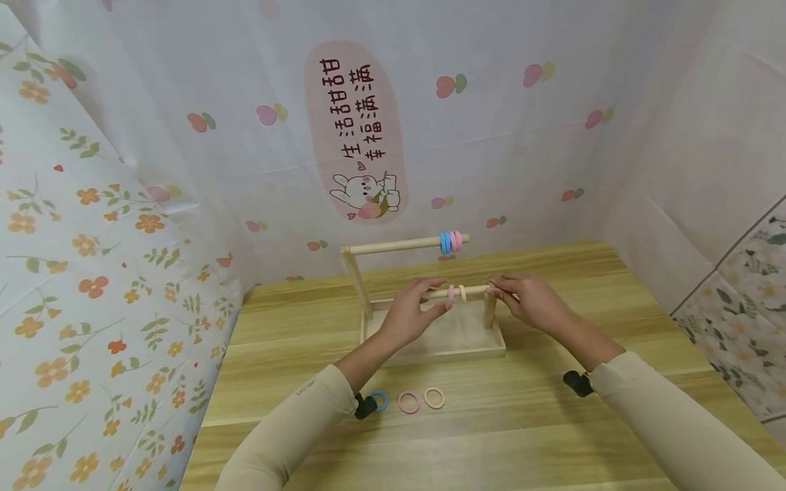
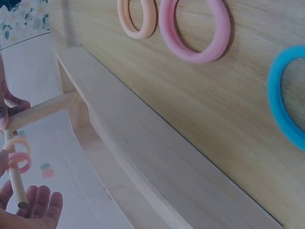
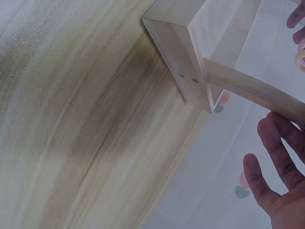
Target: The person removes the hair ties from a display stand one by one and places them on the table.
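A wooden stand [image 1: 358,283] has two horizontal rods on upright posts over a shallow tray base. On its lower rod [image 2: 16,186] hang a pink hair tie [image 2: 20,163] and a pale yellow hair tie [image 1: 463,293]. My left hand [image 1: 408,310] is around the free end of this rod, thumb and forefinger extended to either side at the pink hair tie; its other fingers are spread past the rod end. My right hand [image 1: 534,300] pinches the top of the short post [image 3: 257,90], its remaining fingers loosely stretched out.
Blue hair ties [image 1: 445,243] and pink hair ties [image 1: 456,241] sit near the upper rod's free end. On the table [image 1: 491,423], in front of the stand, lie a blue hair tie [image 2: 281,95], a pink one [image 2: 221,24] and a pale yellow one [image 1: 434,398]. A printed curtain [image 1: 245,177] hangs behind.
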Tool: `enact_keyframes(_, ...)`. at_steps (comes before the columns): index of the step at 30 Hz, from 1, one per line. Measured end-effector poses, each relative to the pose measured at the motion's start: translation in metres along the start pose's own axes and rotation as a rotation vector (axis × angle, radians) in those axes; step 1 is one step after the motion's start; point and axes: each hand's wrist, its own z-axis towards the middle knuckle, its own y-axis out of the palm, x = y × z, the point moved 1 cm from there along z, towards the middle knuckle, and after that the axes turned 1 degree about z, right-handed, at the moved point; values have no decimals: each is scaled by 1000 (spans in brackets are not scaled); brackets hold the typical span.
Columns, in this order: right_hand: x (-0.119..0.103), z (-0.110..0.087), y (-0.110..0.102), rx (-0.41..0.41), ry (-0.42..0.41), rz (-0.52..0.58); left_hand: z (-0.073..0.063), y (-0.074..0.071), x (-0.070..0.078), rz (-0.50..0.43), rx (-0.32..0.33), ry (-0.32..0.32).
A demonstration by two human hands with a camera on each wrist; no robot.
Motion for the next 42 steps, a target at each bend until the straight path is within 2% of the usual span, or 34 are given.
enact_keyframes(18, -2, 3, 0, -3, -1, 17, 9, 1, 7, 100, 41, 9)
enact_keyframes(27, -1, 3, 1, -4, 1, 27, 10, 3, 8, 91, 45, 0)
enact_keyframes(42, 3, -1, 2, 1, 13, 25, 10, 5, 7, 56, 78, 43)
